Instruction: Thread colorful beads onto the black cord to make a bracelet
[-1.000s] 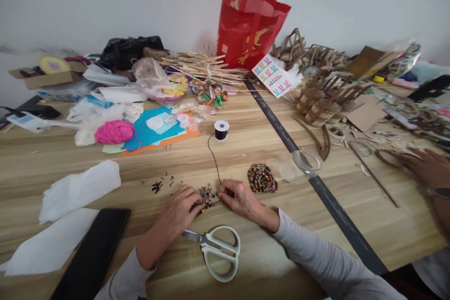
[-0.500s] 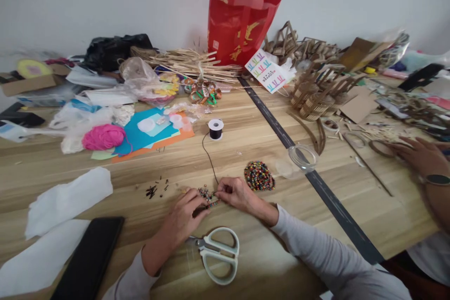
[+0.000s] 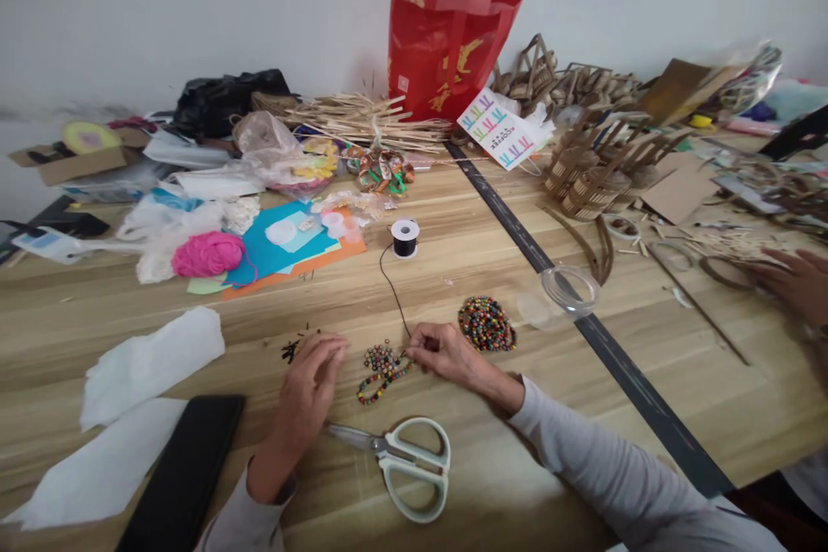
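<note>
My right hand (image 3: 445,354) pinches the black cord (image 3: 396,291) at the end of a short strand of colourful beads (image 3: 370,392). From there the cord runs back to a white spool (image 3: 404,238). Loose beads (image 3: 381,357) lie in a small heap just left of those fingertips. Its fingers stretched out, my left hand (image 3: 309,392) hovers or rests beside small dark sticks (image 3: 291,350); nothing shows in it. White-handled scissors (image 3: 414,467) lie nearer to me, blades pointing left. A coiled pile of multicoloured beads (image 3: 486,323) sits beyond my right wrist.
Pink yarn (image 3: 208,254) and coloured paper (image 3: 275,240) lie at left, white sheets (image 3: 155,354) and a black flat case (image 3: 185,470) nearer. A red bag (image 3: 446,43), bamboo strips (image 3: 375,122) and small woven baskets (image 3: 592,185) stand behind. Another person's hand (image 3: 795,280) is at right.
My left hand has moved left, off the beads towards the dark sticks, uncovering the strand and the scissor blades. My right hand keeps its pinch. The view has shifted slightly.
</note>
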Tool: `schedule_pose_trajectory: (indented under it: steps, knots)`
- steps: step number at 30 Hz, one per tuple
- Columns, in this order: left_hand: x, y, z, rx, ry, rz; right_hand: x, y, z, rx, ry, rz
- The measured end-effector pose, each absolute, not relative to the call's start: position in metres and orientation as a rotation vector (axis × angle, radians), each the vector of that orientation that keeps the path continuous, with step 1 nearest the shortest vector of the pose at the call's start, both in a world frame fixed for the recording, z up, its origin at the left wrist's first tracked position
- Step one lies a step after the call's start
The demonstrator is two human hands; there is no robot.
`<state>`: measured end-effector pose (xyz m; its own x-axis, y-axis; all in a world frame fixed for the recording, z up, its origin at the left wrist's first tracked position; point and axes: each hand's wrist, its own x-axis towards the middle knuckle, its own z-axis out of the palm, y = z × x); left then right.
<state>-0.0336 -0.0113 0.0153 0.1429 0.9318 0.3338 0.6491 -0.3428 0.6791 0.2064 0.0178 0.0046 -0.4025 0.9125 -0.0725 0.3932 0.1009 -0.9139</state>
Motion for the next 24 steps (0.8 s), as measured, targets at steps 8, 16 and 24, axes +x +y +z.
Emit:
schedule_pose_trajectory:
  steps: [8, 16, 24]
  knots:
    - [-0.057, -0.028, 0.016, 1.588, 1.738, 1.009, 0.207, 0.018, 0.005, -1.247, -1.855, 1.258]
    - [-0.044, -0.031, 0.011, 1.556, 1.650, 0.955, 0.208, 0.020, 0.001, -1.222, -1.876, 1.221]
    - [-0.016, -0.027, 0.014, 1.756, 1.428, 0.780, 0.207, 0.021, -0.002, -1.210, -1.876, 1.239]
